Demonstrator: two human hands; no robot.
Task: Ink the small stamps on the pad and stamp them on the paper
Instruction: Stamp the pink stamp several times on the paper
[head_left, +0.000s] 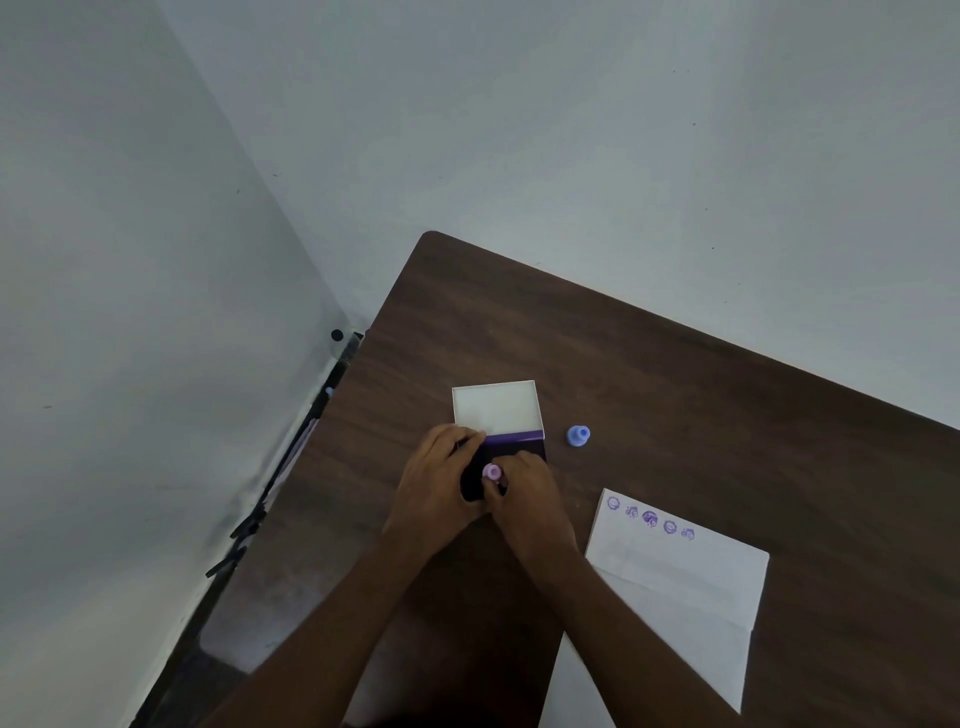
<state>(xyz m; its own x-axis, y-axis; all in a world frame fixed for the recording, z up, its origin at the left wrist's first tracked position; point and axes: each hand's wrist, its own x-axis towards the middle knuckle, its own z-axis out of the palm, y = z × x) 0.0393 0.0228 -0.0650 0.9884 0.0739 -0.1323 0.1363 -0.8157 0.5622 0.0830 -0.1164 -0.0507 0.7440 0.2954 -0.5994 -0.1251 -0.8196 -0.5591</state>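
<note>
An ink pad with a dark purple inking face lies on the brown table, its white lid folded open behind it. My left hand grips the pad's left edge. My right hand pinches a small pink-purple stamp that stands upright on the pad. A second small stamp, blue, stands alone to the right of the lid. The white paper lies at the right, with a row of several purple prints along its top edge.
The table's left edge runs beside a pale wall, with dark cables or brackets in the gap. Its far edge meets another pale wall.
</note>
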